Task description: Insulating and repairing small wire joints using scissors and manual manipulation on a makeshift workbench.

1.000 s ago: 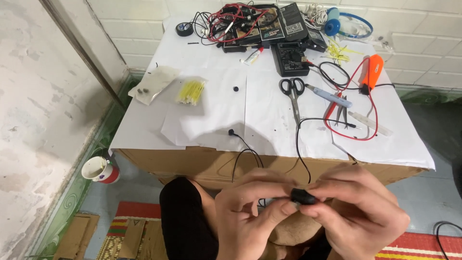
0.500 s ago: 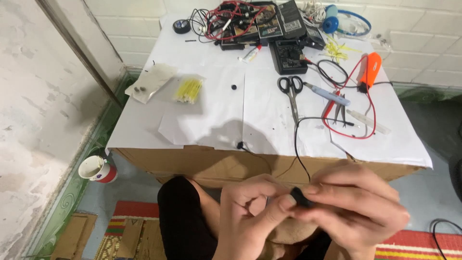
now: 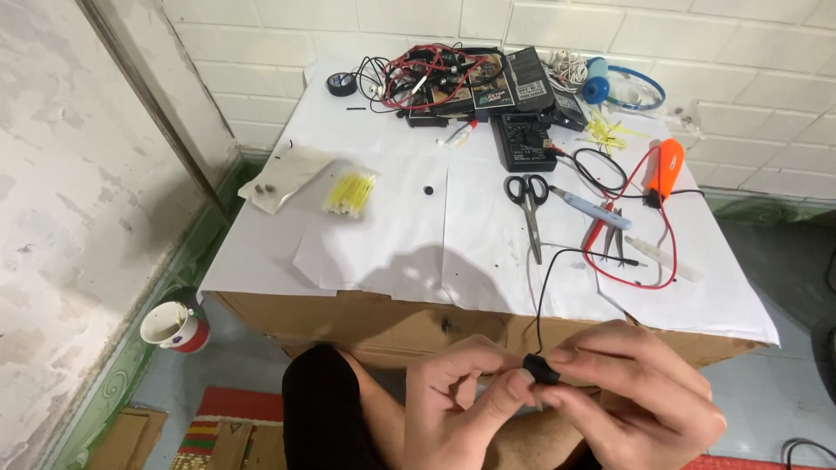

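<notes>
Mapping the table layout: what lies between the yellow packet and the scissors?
In the head view, between the yellow packet and the scissors lies white paper with one small black round part on it.

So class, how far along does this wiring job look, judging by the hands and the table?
Done: tools are laid out on the paper-covered table, including scissors, a multimeter and an orange tool. In hand: both the left hand and right hand pinch a small black part on a thin black wire. Left: cannot tell; the tools lie untouched.
</notes>
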